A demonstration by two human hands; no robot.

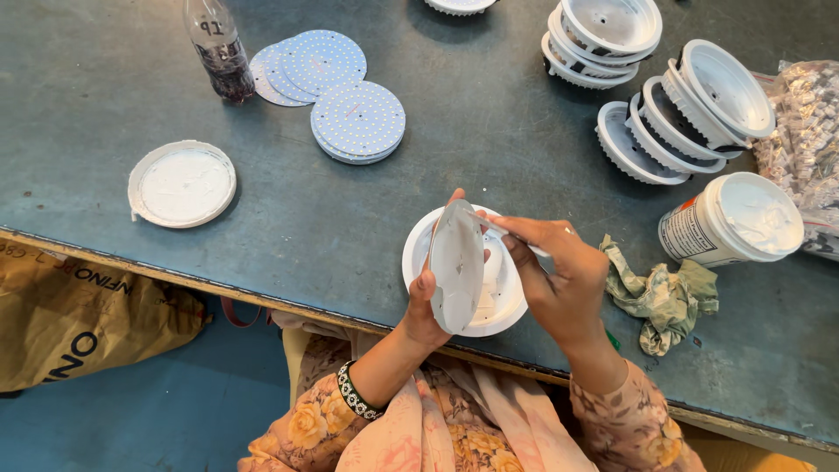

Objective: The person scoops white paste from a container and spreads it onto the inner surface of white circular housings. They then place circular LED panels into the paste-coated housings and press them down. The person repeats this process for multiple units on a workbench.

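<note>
Grey metal tabletop (489, 149), worn, carrying lamp parts. Left hand (426, 301) closed on a round disc (456, 265), held on edge near the front edge. Right hand (559, 280) pinched on a thin tool (502, 229) whose tip touches the disc. White housing (502, 308) lies flat under both hands, at the front edge. Crumpled rag (664, 293) just right of the right hand; white tub (734, 218) beyond it, open, with paste. Stacked housings (673, 96) toward the far right corner, a bag of small parts (804, 131) at the right edge. Dotted LED discs (336, 87) and a bottle (218, 48) near the far left; white lid (182, 183) alone at the left.
</note>
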